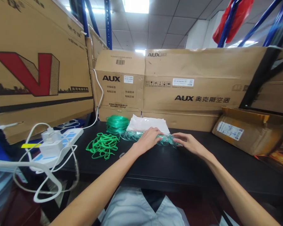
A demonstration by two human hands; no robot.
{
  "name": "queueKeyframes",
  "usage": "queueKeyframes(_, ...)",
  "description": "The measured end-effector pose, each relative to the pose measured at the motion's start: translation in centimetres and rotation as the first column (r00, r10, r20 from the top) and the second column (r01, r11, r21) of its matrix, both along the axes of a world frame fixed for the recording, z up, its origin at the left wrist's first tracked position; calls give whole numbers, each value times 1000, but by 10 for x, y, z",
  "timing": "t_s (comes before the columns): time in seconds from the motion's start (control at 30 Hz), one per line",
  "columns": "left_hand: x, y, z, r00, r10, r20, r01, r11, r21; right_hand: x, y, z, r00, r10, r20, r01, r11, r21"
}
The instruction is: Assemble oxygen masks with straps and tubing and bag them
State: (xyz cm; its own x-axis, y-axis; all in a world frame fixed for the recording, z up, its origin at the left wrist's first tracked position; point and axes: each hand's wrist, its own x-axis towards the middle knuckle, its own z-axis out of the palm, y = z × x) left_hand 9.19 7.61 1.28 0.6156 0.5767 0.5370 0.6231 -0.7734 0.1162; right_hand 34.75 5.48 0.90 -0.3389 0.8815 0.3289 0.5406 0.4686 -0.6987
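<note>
A row of clear greenish round pieces point(132, 135), which look like suction cups, lies along the front of a white sheet point(149, 124) on the black table. My left hand point(149, 138) is over the middle of this row, its fingers bent and closed around some of the pieces. At the right end, my right hand point(187, 142) has its thumb and fingertips closed on a clear greenish round piece point(173, 140). The fingers partly cover the pieces. Left of the row lie a loose tangle of green cord point(102, 145) and a coil of green tubing point(118, 123).
A white power strip point(72, 138) with plugs and looping white cables sits at the left. Cardboard boxes point(179, 78) stand along the back like a wall. An opened brown box point(247, 131) is at the right. A small ring point(122, 155) lies near my left forearm.
</note>
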Motion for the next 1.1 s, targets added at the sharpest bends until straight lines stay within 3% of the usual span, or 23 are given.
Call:
queueKeyframes(0.5,-2,9,-5,1000,-5,11,6,1000,-12,-15,16,-2,975,-4,222,-36,984,175)
queueKeyframes(0.83,-1,6,-5,1000,18,-1,-18,1000,-25,-25,24,-9,957,-92,274,25,971,238)
queueKeyframes(1.0,-7,-2,5,1000,25,-18,-26,998,-54,-26,18,-11,946,-80,313,-6,964,267)
queueKeyframes(1.1,-38,-4,21,995,95,6,-94,993,-65,-24,20,-13,943,-85,322,-5,963,270)
